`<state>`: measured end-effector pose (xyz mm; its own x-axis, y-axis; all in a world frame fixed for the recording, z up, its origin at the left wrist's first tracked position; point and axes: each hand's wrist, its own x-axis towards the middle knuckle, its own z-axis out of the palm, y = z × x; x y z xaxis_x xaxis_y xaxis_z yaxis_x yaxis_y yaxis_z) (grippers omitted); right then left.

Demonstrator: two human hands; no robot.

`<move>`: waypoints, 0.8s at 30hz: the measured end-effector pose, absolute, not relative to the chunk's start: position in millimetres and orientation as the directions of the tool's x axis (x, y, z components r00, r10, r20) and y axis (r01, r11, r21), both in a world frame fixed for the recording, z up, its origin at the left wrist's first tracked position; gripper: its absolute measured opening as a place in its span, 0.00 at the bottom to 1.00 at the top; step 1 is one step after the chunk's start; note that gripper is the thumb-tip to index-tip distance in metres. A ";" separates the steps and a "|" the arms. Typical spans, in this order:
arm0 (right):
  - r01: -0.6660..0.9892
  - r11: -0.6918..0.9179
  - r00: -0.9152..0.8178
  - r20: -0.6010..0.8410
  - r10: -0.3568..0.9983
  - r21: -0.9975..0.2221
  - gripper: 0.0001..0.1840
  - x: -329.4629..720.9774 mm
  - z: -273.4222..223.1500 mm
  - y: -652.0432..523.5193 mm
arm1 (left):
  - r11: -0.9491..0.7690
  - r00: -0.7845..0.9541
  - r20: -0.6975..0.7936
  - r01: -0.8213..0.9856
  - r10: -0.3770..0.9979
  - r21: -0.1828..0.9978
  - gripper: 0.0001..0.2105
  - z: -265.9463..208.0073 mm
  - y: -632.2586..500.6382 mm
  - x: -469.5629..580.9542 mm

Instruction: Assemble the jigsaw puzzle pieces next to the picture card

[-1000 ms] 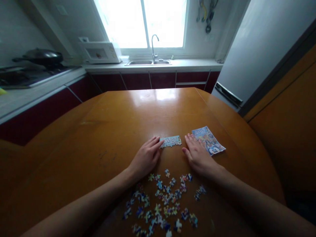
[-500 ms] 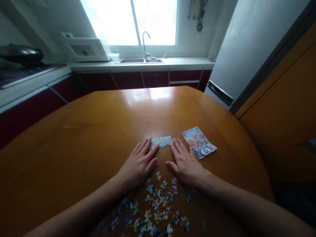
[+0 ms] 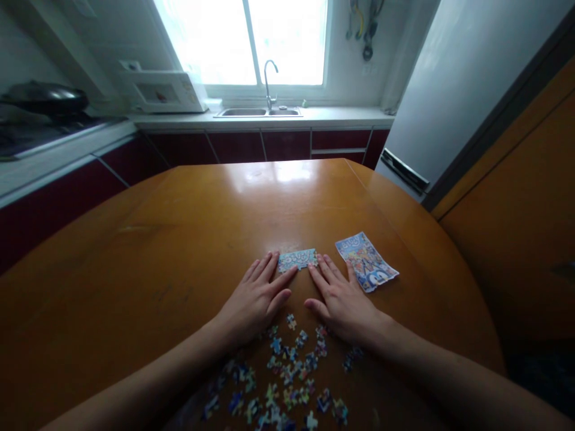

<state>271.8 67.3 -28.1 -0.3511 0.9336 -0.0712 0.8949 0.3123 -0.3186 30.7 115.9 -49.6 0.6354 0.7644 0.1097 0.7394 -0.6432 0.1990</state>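
Puzzle strip (image 3: 297,259) ran lengthwise left-to-right below frame centre, seemingly touched by left hand (image 3: 252,296) and right hand (image 3: 344,299), fingers spread; wooden table (image 3: 179,227) beneath, sink (image 3: 245,112) upper centre.

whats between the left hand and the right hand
In the head view, the joined puzzle strip lies between the left hand and the right hand, by their fingers; loose puzzle pieces lie nearer the wearer.
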 end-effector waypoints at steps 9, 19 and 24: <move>0.900 0.324 -0.350 -0.040 0.936 -0.290 0.41 273.4 -36.2 72.7 | -0.603 0.601 0.070 0.776 0.796 0.186 0.23 -42.1 117.7 37.6; 0.892 0.306 -0.317 0.021 0.948 -0.333 0.31 271.5 -33.3 74.3 | -0.601 0.590 0.120 0.767 0.798 0.226 0.25 -43.5 121.5 37.1; 0.853 0.355 -0.312 0.172 0.935 -0.382 0.24 271.3 -31.3 76.3 | -0.585 0.559 0.172 0.762 0.811 0.278 0.26 -44.6 123.3 36.1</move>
